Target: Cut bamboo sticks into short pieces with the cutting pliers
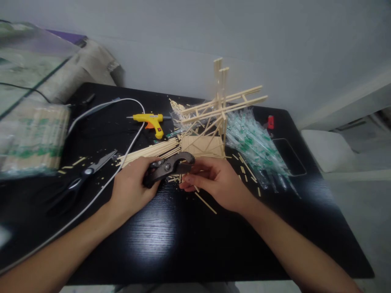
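Note:
My left hand [132, 181] is closed around dark pruning shears [166, 166], whose hooked jaw points right. My right hand [222, 179] is beside that jaw, thumb and fingers pinched on a thin wooden stick [197, 189], mostly hidden by the fingers. Behind both hands stands a frame of glued sticks [224, 106] with tall uprights and two long crossing arms. At its foot is a flat panel of sticks [203, 144]. A bundle of loose sticks [149, 151] lies behind my left hand, and one stick [206, 203] rests in front of my right hand.
A yellow glue gun [149, 119] lies at the back, near a white cable [132, 144]. Black-handled scissors [87, 173] and a bag of packed sticks [35, 136] are on the left. Clear-green wrappers [252, 140], a phone [288, 156] and a red object [270, 122] occupy the right.

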A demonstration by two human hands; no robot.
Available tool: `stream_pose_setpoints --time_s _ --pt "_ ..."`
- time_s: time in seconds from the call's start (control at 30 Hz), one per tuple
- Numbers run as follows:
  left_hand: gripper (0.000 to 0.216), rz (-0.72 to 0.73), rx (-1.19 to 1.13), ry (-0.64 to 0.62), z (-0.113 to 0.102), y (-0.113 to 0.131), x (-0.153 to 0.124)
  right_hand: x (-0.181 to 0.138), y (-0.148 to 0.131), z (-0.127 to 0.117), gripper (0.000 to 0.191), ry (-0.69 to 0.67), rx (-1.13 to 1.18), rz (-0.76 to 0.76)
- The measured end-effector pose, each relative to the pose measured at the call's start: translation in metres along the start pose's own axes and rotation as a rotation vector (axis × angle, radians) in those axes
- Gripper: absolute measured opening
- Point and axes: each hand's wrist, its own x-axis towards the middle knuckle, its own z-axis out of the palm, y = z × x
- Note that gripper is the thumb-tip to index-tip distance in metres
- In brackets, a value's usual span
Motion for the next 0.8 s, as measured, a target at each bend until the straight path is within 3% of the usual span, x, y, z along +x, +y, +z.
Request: stream_pose_setpoints --time_s 0.43,0.8 --pt "0.034 -0.009 0.037 -0.028 0.0007 -0.0003 -0.0008 0.0001 -0.0026 -0.0005 0.024 -0.02 0.014 0.021" --pt "0.014 -0.124 0.139 -0.124 -0.0032 0.0033 0.0001 -0.0005 -0.003 -0.0003 0.025 -0.029 0.054 0.054"
